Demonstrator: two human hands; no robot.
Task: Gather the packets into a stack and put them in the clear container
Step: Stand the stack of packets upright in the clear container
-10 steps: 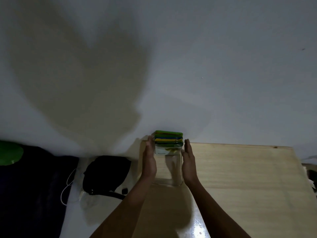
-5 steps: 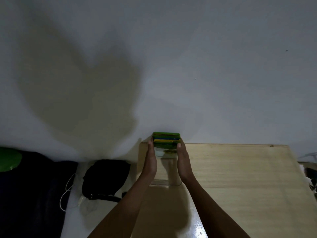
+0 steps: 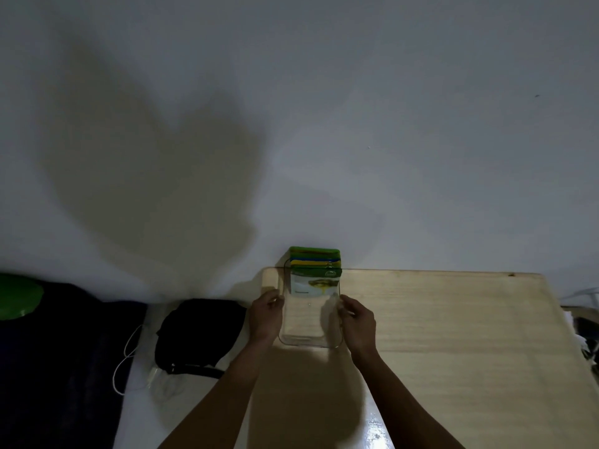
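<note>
A clear container (image 3: 309, 343) lies on the wooden table (image 3: 437, 335), its far end at the wall. Several packets (image 3: 315, 270), green, blue and yellow with a white-fronted one nearest me, stand as a stack in the container's far end. My left hand (image 3: 267, 314) is against the container's left wall, fingers curled at the rim. On the right wall, my right hand (image 3: 358, 319) has its fingers curled on the rim. Neither hand touches the packets.
A grey wall (image 3: 324, 124) rises right behind the table's far edge. Left of the table, lower down, lie a black bag (image 3: 197, 332) and a white cable (image 3: 126, 361). A green round object (image 3: 17, 299) sits at the far left.
Both hands have let go of the packet stack and drawn back toward me along the container's sides. The packets stay standing at the far end.
</note>
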